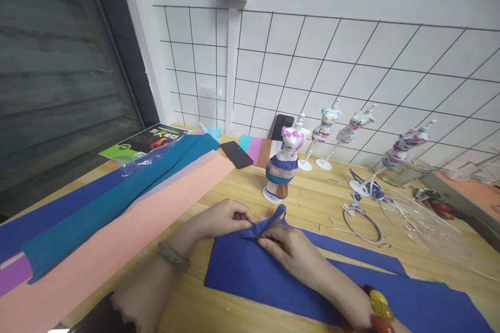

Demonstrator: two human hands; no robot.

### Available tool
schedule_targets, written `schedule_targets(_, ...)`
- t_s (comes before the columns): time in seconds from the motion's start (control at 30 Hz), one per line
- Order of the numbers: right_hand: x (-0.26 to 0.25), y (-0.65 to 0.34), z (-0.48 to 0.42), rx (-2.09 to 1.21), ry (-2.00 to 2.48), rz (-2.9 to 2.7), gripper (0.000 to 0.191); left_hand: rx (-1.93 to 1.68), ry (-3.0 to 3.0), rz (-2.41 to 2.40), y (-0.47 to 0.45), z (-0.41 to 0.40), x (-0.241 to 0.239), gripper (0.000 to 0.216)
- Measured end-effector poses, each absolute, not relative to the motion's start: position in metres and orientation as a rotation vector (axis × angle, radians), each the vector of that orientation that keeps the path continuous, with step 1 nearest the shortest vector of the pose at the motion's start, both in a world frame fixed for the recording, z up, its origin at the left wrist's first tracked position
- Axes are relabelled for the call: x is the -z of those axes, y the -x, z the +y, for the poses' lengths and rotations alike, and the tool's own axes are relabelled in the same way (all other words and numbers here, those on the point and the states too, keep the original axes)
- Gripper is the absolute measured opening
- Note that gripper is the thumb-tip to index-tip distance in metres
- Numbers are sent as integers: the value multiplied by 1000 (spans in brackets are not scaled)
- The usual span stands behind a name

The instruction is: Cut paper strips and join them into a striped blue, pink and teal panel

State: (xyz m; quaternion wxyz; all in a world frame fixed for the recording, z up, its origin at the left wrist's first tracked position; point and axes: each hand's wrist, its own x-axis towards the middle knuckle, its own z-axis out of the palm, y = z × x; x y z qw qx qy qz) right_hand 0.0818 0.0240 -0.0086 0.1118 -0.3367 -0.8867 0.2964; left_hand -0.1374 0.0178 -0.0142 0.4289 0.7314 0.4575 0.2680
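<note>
Blue fabric [253, 276], close scissors [250, 239]
Left hand [224, 218] pinches it; right hand [295, 247] beside grips them: I fear a slip nicking the left.

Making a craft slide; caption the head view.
Left hand pinches a blue sheet; right hand holds a dark blade against it; miniature mannequins behind.

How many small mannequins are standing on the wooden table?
4. The skirted mannequin is leftmost; to its right come a second mannequin, a third mannequin and, farthest right, a fourth mannequin. None seems hidden.
</note>
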Motion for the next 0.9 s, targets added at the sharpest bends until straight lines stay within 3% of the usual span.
schedule_targets(0.9,14,-83,25,-820,957,-2579,27,-663,-1798,1161,138,17,15,16)
